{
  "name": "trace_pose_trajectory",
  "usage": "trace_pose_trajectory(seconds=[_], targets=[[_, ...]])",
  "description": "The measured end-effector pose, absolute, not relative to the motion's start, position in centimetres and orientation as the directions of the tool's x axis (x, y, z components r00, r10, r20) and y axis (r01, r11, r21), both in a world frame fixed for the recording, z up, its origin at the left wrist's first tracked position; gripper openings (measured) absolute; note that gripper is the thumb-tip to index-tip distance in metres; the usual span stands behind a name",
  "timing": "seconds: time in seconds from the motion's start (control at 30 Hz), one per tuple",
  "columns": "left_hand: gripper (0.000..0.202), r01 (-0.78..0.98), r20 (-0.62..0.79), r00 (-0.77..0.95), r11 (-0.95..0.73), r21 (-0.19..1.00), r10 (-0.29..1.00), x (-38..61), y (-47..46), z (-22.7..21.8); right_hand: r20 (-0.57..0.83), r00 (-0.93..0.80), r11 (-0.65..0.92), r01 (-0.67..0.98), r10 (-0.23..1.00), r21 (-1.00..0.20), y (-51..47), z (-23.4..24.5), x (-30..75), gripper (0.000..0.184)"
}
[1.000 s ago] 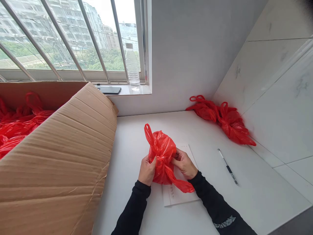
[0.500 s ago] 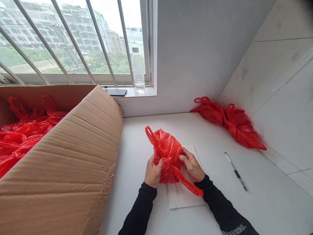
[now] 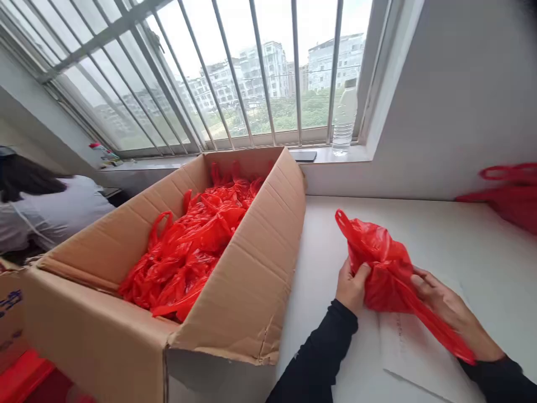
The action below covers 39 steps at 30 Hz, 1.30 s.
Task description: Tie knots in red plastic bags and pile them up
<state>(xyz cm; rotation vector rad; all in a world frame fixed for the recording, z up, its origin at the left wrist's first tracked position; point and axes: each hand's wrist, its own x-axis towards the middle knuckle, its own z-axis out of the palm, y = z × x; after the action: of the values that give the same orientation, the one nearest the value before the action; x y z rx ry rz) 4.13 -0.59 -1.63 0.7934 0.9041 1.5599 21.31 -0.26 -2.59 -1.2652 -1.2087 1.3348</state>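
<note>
A tied red plastic bag (image 3: 380, 260) rests on the white counter (image 3: 440, 235) between both hands. My left hand (image 3: 351, 286) grips its left side, thumb and fingers pinched into the plastic. My right hand (image 3: 448, 310) holds the right side, with a long red handle strip running across its back toward the lower right. Under the bag lies a sheet of white paper (image 3: 413, 350) with small writing.
A large open cardboard box (image 3: 235, 291) full of several red bags (image 3: 188, 252) stands to the left. More red bags (image 3: 509, 193) lie far right by the wall. A water bottle (image 3: 344, 120) and a dark phone (image 3: 302, 156) sit on the windowsill. A seated person (image 3: 39, 207) is at far left.
The view has swung left, so the box's inside and a person at far left now show. The pen has left the view. Both hands still hold the red bag.
</note>
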Motion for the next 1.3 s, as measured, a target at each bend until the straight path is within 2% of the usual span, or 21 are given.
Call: trace_pose_trajectory(seconds=[0.07,0.13,0.27,0.43,0.6,0.67,0.77,1.1,1.3], targets=[[0.032,-0.528,0.013,-0.114,-0.071,0.846,0.993,2.6,-0.5,-1.2,-0.073,-0.245,-0.090,-0.060,0.967,-0.994,-0.1,-0.8,19.1,0.052],[0.033,-0.564,0.017,-0.035,-0.034,0.825,0.999,1.5,-0.1,-1.0,-0.017,-0.306,-0.057,-0.120,0.952,-0.991,0.3,0.2,17.7,0.048],[0.041,-0.494,0.015,0.039,0.007,0.869,0.999,1.3,0.7,-1.0,0.063,-0.271,0.011,-0.188,0.961,-0.982,1.0,0.7,17.7,0.033],[0.045,-0.422,-0.010,0.020,0.018,0.906,1.000,1.6,0.8,0.1,0.113,-0.223,0.069,-0.198,0.968,-0.978,1.2,0.6,18.1,0.024],[0.023,-0.454,-0.077,0.037,0.085,0.887,0.996,1.5,0.8,0.8,0.029,-0.189,-0.026,-0.283,0.981,-0.959,1.7,0.2,18.2,0.031],[0.012,-0.429,-0.099,0.075,0.121,0.895,0.992,1.4,0.8,0.5,0.040,-0.179,-0.014,-0.292,0.983,-0.956,1.9,0.1,18.4,0.031],[0.008,-0.389,-0.110,0.103,0.142,0.910,0.989,1.5,1.0,0.0,0.094,-0.177,0.042,-0.279,0.980,-0.959,2.1,0.2,18.7,0.029],[0.026,-0.202,-0.135,0.160,0.166,0.965,0.978,1.5,1.7,-0.2,0.132,-0.069,0.102,-0.325,0.989,-0.940,2.5,-0.2,18.7,0.023],[0.044,-0.196,-0.115,0.143,0.142,0.970,0.983,1.3,2.1,-0.2,0.165,-0.131,0.104,-0.382,0.977,-0.918,2.9,-0.3,18.4,0.023]])
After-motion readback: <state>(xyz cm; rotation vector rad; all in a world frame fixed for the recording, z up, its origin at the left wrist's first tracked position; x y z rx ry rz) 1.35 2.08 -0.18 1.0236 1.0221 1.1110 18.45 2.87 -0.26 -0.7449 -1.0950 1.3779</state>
